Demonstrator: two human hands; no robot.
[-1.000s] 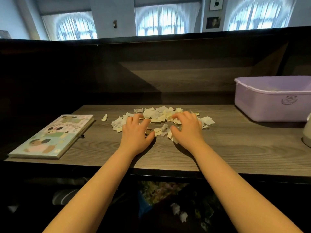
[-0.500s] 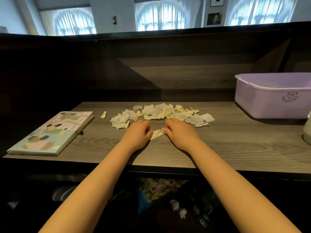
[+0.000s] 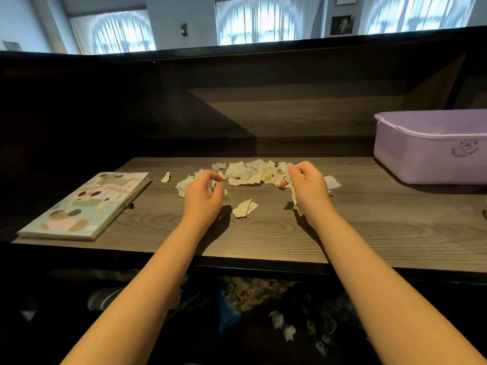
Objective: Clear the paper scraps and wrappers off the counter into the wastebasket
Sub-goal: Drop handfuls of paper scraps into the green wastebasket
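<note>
Head: left hand (image 3: 203, 196), right hand (image 3: 308, 191) grip scraps (image 3: 294, 201) (aloft).

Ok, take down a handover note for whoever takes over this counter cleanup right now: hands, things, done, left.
The right hand grips a bunch of paper scraps, some hanging below the palm.
The left hand has its fingers curled round a few more.
The main pile lies on the counter beyond both hands; a torn piece lies between them, a stray piece near the book.
Done: both hands loaded.
Left: bin both handfuls, then the pile and strays. The wastebasket is probably the patterned shape below the counter edge; hard to tell.
</note>
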